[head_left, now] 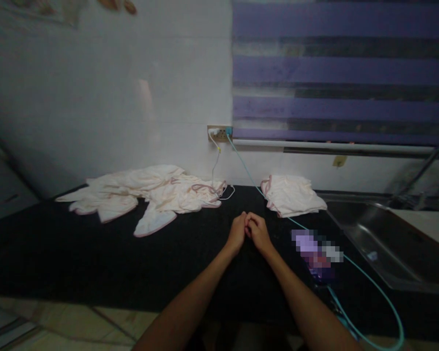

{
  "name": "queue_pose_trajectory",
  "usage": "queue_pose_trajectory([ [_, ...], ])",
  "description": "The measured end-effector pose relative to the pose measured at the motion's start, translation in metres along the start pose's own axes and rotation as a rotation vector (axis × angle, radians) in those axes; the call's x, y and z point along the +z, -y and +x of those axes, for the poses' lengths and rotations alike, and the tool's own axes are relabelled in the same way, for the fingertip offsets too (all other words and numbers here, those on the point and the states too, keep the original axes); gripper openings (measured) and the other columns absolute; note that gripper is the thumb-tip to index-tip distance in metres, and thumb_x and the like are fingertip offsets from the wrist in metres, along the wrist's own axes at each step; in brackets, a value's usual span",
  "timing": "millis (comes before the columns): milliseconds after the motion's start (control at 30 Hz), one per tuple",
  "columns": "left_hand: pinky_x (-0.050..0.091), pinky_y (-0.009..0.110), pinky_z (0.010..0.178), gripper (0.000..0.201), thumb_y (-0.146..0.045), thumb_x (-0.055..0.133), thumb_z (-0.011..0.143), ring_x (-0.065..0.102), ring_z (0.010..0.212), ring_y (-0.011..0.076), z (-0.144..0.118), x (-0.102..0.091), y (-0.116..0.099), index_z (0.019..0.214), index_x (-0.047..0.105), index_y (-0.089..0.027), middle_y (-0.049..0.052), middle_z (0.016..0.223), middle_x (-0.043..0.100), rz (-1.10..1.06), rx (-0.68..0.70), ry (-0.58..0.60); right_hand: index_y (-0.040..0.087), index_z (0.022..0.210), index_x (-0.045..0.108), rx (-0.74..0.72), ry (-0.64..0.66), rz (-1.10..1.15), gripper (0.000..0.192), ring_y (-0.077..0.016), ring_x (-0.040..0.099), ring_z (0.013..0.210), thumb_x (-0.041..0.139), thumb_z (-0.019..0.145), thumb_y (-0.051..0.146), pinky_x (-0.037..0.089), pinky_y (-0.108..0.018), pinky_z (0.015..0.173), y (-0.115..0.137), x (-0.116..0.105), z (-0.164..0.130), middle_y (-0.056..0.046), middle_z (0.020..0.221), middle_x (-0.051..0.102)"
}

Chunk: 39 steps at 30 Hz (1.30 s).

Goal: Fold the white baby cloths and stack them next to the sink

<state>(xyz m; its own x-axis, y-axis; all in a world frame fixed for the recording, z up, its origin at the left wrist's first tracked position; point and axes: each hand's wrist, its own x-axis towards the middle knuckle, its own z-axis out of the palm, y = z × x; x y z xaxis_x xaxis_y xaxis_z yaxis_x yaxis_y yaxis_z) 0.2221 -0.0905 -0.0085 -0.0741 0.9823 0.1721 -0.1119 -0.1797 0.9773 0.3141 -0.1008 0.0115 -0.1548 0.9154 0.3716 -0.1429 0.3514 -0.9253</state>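
My left hand [237, 234] and my right hand [258, 233] rest together on the black countertop [95, 253], fingertips touching, fingers curled, nothing visibly held. A heap of loose pale pink-trimmed garments [146, 195] lies spread out to the far left of my hands. A folded stack of the same pale garments [292, 195] sits to the far right, near the wall.
A phone [316, 256] lies right of my right hand with a teal cable [369, 282] running to a wall socket [219, 132]. A white cable also hangs from the socket. A steel sink [388, 243] and tap are at the right. A striped purple blind [340, 73] hangs above.
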Motion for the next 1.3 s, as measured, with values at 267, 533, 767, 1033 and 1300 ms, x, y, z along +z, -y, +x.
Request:
queue_pose_trajectory([
  [267,0.043,0.029,0.063,0.064,-0.067,0.035,0.097,0.054,0.058,0.0166,0.008,-0.006,0.004,0.058,0.054,-0.020,0.004,0.057,0.057,0.211,0.090,0.073,0.022,0.055,0.055,0.018,-0.009,-0.061,0.021,-0.0092,0.034,0.036,0.053,0.070,0.037,0.022,-0.022,0.039,0.003,-0.009,0.003,0.005,0.041,0.046],
  [533,0.036,0.029,0.062,0.056,-0.057,0.039,0.099,0.052,0.061,0.0176,-0.003,-0.011,-0.016,0.058,0.053,-0.021,0.004,0.059,0.057,0.377,0.175,0.065,0.022,0.050,0.056,0.032,-0.028,-0.076,0.020,-0.0094,0.035,0.033,0.049,0.063,0.035,0.023,-0.021,0.037,0.004,-0.009,0.004,0.004,0.038,0.047],
  [767,0.032,0.028,0.061,0.055,-0.051,0.040,0.101,0.052,0.057,0.0166,-0.002,-0.019,-0.026,0.058,0.055,-0.020,0.004,0.058,0.059,0.527,0.234,0.113,0.022,0.049,0.055,0.045,-0.013,-0.131,0.019,-0.0094,0.036,0.034,0.047,0.063,0.032,0.026,-0.021,0.039,-0.001,-0.012,0.008,0.004,0.039,0.049],
  [1033,0.033,0.028,0.066,0.049,-0.048,0.042,0.101,0.059,0.066,0.0185,0.002,-0.037,-0.038,0.069,0.067,-0.020,0.007,0.071,0.067,0.885,0.229,0.042,0.020,0.058,0.060,0.055,0.062,-0.226,0.020,-0.0097,0.041,0.038,0.045,0.069,0.027,0.028,-0.021,0.043,-0.006,-0.015,0.010,0.004,0.045,0.052],
  [1300,0.045,0.047,0.100,0.043,-0.038,0.043,0.097,0.058,0.119,0.0375,0.037,-0.112,-0.052,0.121,0.066,-0.010,0.024,0.124,0.066,1.198,0.181,-0.241,0.019,0.065,0.064,0.091,0.139,-0.359,0.021,-0.0097,0.045,0.046,0.046,0.077,0.020,0.032,-0.020,0.051,-0.011,-0.020,0.012,0.004,0.052,0.057],
])
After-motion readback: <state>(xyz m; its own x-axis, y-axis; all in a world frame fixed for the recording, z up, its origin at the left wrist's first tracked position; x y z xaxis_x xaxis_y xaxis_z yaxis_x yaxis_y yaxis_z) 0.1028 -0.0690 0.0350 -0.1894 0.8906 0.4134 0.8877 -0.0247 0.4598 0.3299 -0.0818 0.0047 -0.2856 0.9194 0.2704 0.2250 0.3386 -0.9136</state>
